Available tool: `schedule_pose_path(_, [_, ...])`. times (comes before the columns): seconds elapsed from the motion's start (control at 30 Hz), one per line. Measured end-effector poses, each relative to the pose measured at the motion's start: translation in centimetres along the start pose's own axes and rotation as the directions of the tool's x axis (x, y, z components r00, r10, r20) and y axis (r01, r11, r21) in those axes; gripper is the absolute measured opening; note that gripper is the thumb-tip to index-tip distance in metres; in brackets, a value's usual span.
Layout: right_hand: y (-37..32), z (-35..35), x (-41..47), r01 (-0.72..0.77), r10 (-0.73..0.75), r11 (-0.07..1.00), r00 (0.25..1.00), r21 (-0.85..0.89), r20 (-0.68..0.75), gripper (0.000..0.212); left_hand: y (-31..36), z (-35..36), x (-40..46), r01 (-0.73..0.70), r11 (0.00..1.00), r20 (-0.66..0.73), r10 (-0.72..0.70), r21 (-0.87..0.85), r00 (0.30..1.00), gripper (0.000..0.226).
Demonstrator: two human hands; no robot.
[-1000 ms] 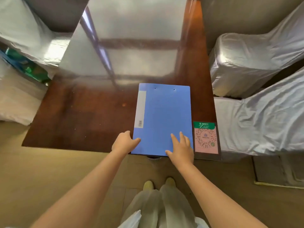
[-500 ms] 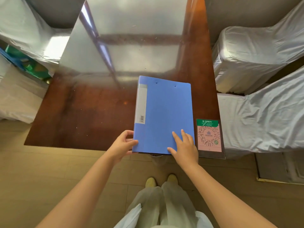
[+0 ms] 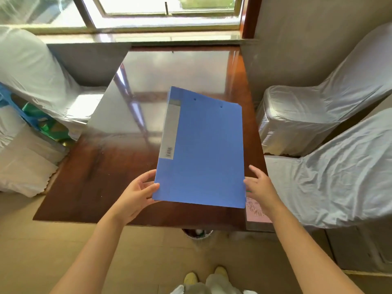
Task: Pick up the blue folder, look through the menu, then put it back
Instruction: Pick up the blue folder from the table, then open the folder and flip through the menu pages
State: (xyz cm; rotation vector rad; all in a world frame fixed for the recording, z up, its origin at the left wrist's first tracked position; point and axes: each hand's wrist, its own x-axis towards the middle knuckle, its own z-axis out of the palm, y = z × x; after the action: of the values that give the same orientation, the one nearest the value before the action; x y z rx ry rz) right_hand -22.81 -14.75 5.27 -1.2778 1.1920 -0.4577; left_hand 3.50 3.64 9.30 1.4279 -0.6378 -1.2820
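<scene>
The blue folder [image 3: 203, 149] is closed, with a grey spine label down its left side, and it is lifted off the glossy brown table [image 3: 101, 170], tilted towards me. My left hand [image 3: 135, 193] grips its lower left corner, thumb on the cover and fingers beneath. My right hand [image 3: 259, 186] is at the lower right edge with fingers spread; whether it grips or only touches the edge is unclear.
A pink QR-code card [image 3: 257, 213] lies on the table's near right corner, partly under my right wrist. Chairs in white covers stand right [image 3: 318, 115] and left [image 3: 27, 66]. A window [image 3: 161, 11] is behind the table. A bin [image 3: 197, 233] sits under the near edge.
The folder went from lying flat on the table to being raised and tilted up. My right hand slid from the cover to the right edge. The camera view tipped upward.
</scene>
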Motion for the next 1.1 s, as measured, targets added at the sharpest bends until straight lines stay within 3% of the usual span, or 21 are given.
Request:
schedule_pose_path(0.13, [-2.7, -2.5, -1.9, 0.119, -0.147, 0.983, 0.967, 0.142, 0.208, 0.034, 1.7, 0.9, -0.4, -0.117, 0.991, 0.019, 0.116, 0.063, 0.993, 0.038])
schedule_pose_path(0.23, [-4.3, -3.4, -2.7, 0.218, -0.236, 0.967, 0.961, 0.128, 0.146, 0.033, 3.3, 2.3, -0.2, -0.260, 0.948, -0.002, 0.265, 0.186, 0.964, 0.042])
schedule_pose_path(0.3, [-5.1, -3.8, -3.0, 0.269, -0.287, 0.952, 0.951, 0.148, 0.114, 0.030, 4.5, 3.3, 0.0, -0.342, 0.893, 0.030, 0.349, 0.293, 0.936, 0.060])
schedule_pose_path(0.37, [-5.9, -4.1, -3.4, 0.298, -0.318, 0.938, 0.943, 0.177, 0.100, 0.028, 5.1, 4.1, 0.2, -0.400, 0.773, 0.101, 0.405, 0.492, 0.909, 0.095])
schedule_pose_path(0.43, [-6.7, -4.4, -3.8, 0.322, -0.345, 0.927, 0.934, 0.195, 0.098, 0.030, 4.9, 4.5, 0.3, -0.401, 0.599, 0.147, 0.427, 0.693, 0.892, 0.116])
schedule_pose_path(0.5, [-7.1, -4.6, -4.1, 0.350, -0.371, 0.919, 0.924, 0.183, 0.094, 0.032, 4.3, 4.8, 0.4, -0.390, 0.463, 0.145, 0.479, 0.796, 0.866, 0.118])
schedule_pose_path(0.6, [-7.3, -5.0, -4.4, 0.363, -0.388, 0.911, 0.916, 0.196, 0.106, 0.031, 3.3, 5.0, 0.4, -0.413, 0.400, 0.127, 0.574, 0.818, 0.809, 0.107])
schedule_pose_path(0.73, [-7.6, -4.7, -4.4, 0.343, -0.381, 0.898, 0.919, 0.275, 0.102, 0.028, 2.6, 5.4, 0.2, -0.477, 0.440, 0.161, 0.584, 0.761, 0.795, 0.087])
schedule_pose_path(0.9, [-7.0, -3.2, -4.6, 0.357, -0.374, 0.871, 0.927, 0.338, -0.016, 0.032, 2.3, 6.5, 0.4, -0.477, 0.586, 0.012, 0.623, 0.656, 0.782, 0.056])
schedule_pose_path(1.0, [-6.4, -3.1, -4.8, 0.306, -0.335, 0.867, 0.942, 0.394, 0.004, 0.038, 2.6, 6.5, 0.1, -0.484, 0.785, -0.068, 0.548, 0.387, 0.834, 0.043])
schedule_pose_path(1.1, [-6.1, -3.5, -4.9, 0.332, -0.348, 0.874, 0.937, 0.356, -0.020, 0.042, 3.4, 6.8, -0.2, -0.497, 0.856, -0.095, 0.512, 0.144, 0.854, 0.044])
